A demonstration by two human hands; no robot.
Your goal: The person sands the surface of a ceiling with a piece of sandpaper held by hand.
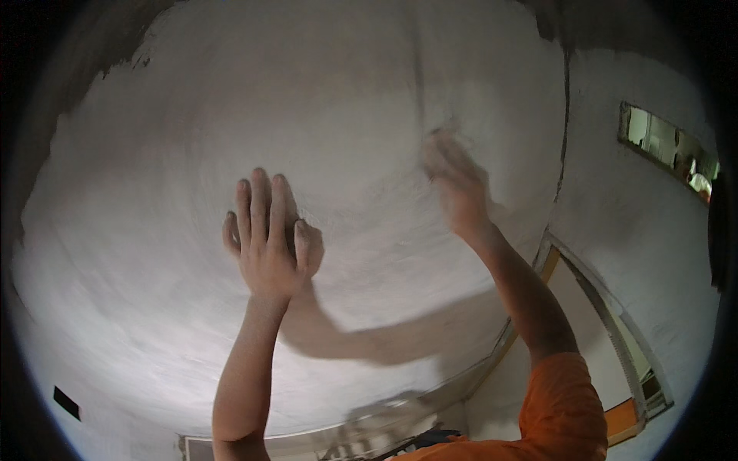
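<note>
My left hand [268, 259] rests against, or very close to, a pale grey plastered surface [346, 115]. Its fingers point up and stand apart, with the back of the hand towards me and nothing visible in it. Higher and to the right, my right hand [461, 184] is at the same surface, close to a dark vertical streak [417, 75]. Motion blurs its fingers, which look bunched together. Whether something lies under them cannot be made out. The shadow of an arm [392, 343] falls across the plaster below both hands.
Darker, ragged-edged patches [109, 46] border the plaster. A dark crack [566, 115] runs down the right side. Beyond it are a narrow opening [663, 132] and a framed doorway [582, 322]. A dark rectangular hole [67, 403] is at lower left.
</note>
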